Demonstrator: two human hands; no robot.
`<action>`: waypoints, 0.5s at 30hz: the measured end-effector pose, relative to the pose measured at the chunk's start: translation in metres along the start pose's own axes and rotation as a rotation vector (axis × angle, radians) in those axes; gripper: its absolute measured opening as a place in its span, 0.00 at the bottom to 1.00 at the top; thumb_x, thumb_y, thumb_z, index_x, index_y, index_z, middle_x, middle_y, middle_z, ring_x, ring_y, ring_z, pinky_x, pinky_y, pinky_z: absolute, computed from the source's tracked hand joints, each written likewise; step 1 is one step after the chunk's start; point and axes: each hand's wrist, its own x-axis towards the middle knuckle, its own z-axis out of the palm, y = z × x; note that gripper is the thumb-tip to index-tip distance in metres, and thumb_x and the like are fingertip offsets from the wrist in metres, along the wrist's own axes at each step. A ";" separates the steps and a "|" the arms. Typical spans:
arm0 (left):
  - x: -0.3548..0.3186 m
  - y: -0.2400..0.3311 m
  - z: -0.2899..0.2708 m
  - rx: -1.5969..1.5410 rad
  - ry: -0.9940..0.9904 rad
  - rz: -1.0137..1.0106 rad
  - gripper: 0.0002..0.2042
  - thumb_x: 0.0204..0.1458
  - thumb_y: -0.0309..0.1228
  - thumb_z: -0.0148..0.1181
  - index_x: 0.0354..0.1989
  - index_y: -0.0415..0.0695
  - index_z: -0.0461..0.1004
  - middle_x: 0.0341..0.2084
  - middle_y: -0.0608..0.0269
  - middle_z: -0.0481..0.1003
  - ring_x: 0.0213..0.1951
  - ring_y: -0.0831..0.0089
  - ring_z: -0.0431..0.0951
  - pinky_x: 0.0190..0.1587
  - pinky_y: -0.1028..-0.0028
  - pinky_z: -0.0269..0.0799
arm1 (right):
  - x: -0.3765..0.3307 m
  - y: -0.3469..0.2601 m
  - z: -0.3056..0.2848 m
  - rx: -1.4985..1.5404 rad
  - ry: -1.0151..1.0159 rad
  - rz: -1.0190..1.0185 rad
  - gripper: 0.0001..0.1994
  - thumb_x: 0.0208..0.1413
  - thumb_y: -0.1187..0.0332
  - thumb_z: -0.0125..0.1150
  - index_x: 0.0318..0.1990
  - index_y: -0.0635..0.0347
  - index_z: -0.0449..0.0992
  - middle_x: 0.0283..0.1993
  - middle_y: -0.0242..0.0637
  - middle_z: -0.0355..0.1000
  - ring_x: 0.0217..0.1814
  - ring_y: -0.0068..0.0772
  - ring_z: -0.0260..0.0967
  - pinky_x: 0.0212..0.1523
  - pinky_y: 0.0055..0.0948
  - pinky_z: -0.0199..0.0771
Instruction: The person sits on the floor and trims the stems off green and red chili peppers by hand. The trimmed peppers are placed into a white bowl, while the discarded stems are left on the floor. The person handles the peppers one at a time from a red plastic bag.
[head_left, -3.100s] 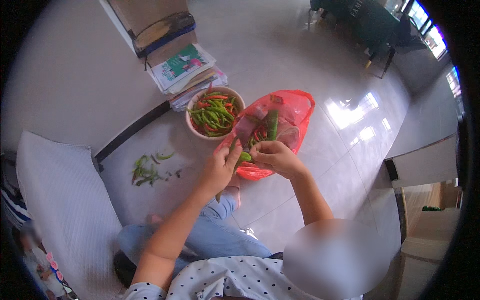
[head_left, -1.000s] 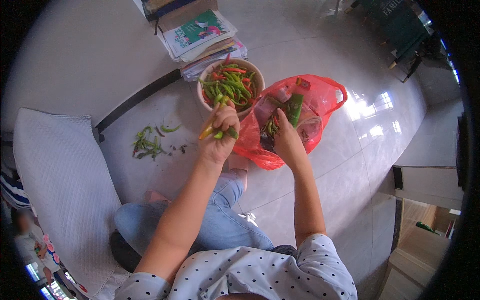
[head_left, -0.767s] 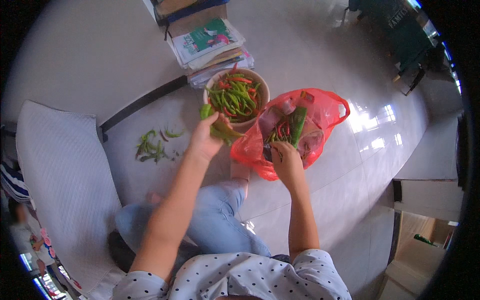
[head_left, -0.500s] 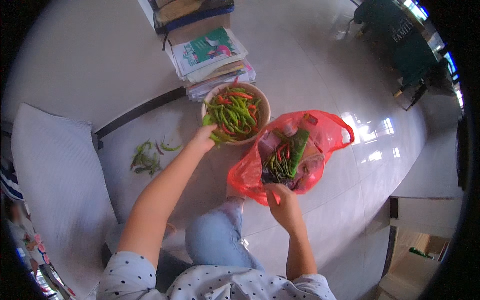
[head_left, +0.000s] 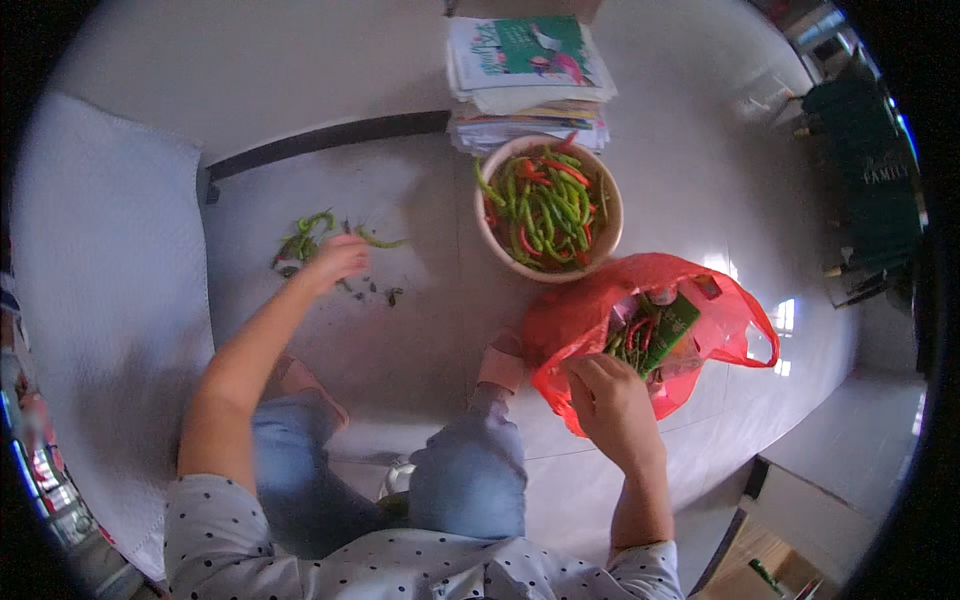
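My left hand [head_left: 342, 260] reaches low over the floor at a small heap of green chili peppers [head_left: 300, 243]. Its fingers are bent and blurred, and whether they grip anything does not show. One light green chili [head_left: 380, 241] lies right beside the fingertips. My right hand [head_left: 612, 400] pinches the near rim of a red plastic bag [head_left: 560, 330]. Inside that bag are red and dark green chilies [head_left: 637, 333] and a green packet [head_left: 674, 328]. Behind the bag stands a round, pale bowl [head_left: 488, 232] heaped with green and red chilies [head_left: 548, 210].
Stacked books and papers [head_left: 530, 85] stand behind the bowl against the wall. A white-covered piece of furniture [head_left: 110, 300] is at the left. Dark bits [head_left: 375, 293] are scattered on the tiled floor. My slippered feet [head_left: 500, 368] are near the bag. Dark green chairs [head_left: 865, 180] stand far right.
My left hand has gone from the bowl's edge, where it held green chilies, to the heap on the floor. My right hand stays at the bag rim. The view has shifted left.
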 end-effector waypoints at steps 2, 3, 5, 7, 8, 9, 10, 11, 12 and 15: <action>-0.008 -0.028 -0.077 -0.082 0.116 -0.025 0.15 0.48 0.30 0.53 0.44 0.42 0.64 0.36 0.60 0.70 0.37 0.68 0.73 0.40 0.71 0.70 | 0.022 -0.016 -0.004 -0.076 -0.068 -0.066 0.06 0.45 0.75 0.52 0.32 0.63 0.72 0.29 0.42 0.69 0.32 0.43 0.68 0.33 0.35 0.67; -0.017 -0.043 -0.112 -0.104 0.188 -0.022 0.14 0.48 0.32 0.53 0.44 0.42 0.64 0.34 0.60 0.69 0.35 0.70 0.72 0.39 0.72 0.69 | 0.033 -0.019 -0.003 -0.148 -0.184 -0.067 0.07 0.44 0.75 0.52 0.33 0.62 0.72 0.29 0.42 0.70 0.32 0.43 0.68 0.34 0.35 0.68; -0.028 -0.069 -0.161 -0.112 0.273 -0.034 0.14 0.49 0.33 0.52 0.42 0.42 0.65 0.31 0.61 0.69 0.33 0.71 0.72 0.37 0.74 0.69 | 0.065 -0.012 -0.010 -0.270 -0.389 -0.040 0.04 0.45 0.71 0.49 0.26 0.58 0.70 0.27 0.42 0.69 0.30 0.41 0.69 0.30 0.38 0.70; -0.034 -0.090 -0.180 -0.135 0.283 -0.049 0.12 0.49 0.33 0.52 0.41 0.42 0.65 0.30 0.62 0.69 0.33 0.72 0.72 0.37 0.75 0.69 | 0.111 0.031 -0.012 -0.134 -0.220 -0.036 0.05 0.46 0.70 0.49 0.27 0.61 0.70 0.24 0.44 0.69 0.27 0.44 0.69 0.29 0.38 0.69; -0.041 -0.097 -0.190 -0.163 0.292 -0.049 0.12 0.49 0.33 0.52 0.40 0.42 0.65 0.30 0.62 0.69 0.33 0.72 0.72 0.37 0.75 0.69 | 0.142 0.051 -0.014 -0.297 -0.260 -0.017 0.06 0.47 0.71 0.49 0.28 0.63 0.71 0.24 0.47 0.69 0.27 0.44 0.69 0.29 0.36 0.69; -0.042 -0.104 -0.188 -0.202 0.284 -0.043 0.12 0.50 0.33 0.51 0.39 0.42 0.65 0.30 0.62 0.69 0.33 0.72 0.72 0.37 0.75 0.69 | 0.166 0.093 -0.021 -0.064 -0.151 0.140 0.05 0.44 0.71 0.51 0.26 0.62 0.73 0.25 0.45 0.70 0.26 0.43 0.69 0.28 0.35 0.69; -0.042 -0.112 -0.184 -0.195 0.252 -0.062 0.11 0.50 0.33 0.51 0.39 0.41 0.66 0.30 0.62 0.69 0.33 0.72 0.72 0.37 0.75 0.69 | 0.190 0.132 -0.025 -0.050 -0.056 0.270 0.05 0.42 0.71 0.54 0.26 0.59 0.75 0.26 0.42 0.71 0.27 0.39 0.69 0.29 0.32 0.69; -0.043 -0.117 -0.181 -0.191 0.226 -0.075 0.11 0.50 0.33 0.51 0.39 0.41 0.66 0.30 0.63 0.70 0.33 0.72 0.72 0.37 0.74 0.69 | 0.210 0.183 -0.033 0.022 -0.083 0.282 0.05 0.39 0.69 0.57 0.25 0.58 0.75 0.24 0.39 0.71 0.27 0.38 0.68 0.30 0.32 0.69; -0.045 -0.121 -0.180 -0.183 0.207 -0.090 0.11 0.50 0.33 0.51 0.38 0.41 0.66 0.30 0.63 0.70 0.33 0.72 0.72 0.37 0.74 0.69 | 0.218 0.225 -0.031 -0.029 -0.128 0.173 0.06 0.36 0.68 0.59 0.24 0.57 0.74 0.24 0.38 0.70 0.28 0.38 0.67 0.32 0.33 0.68; -0.056 -0.110 -0.145 -0.057 0.112 -0.123 0.11 0.50 0.32 0.50 0.39 0.41 0.66 0.30 0.63 0.71 0.33 0.73 0.72 0.36 0.74 0.69 | 0.218 0.328 -0.034 -0.445 -0.276 -0.373 0.13 0.26 0.63 0.65 0.24 0.55 0.71 0.28 0.36 0.67 0.35 0.40 0.63 0.42 0.36 0.61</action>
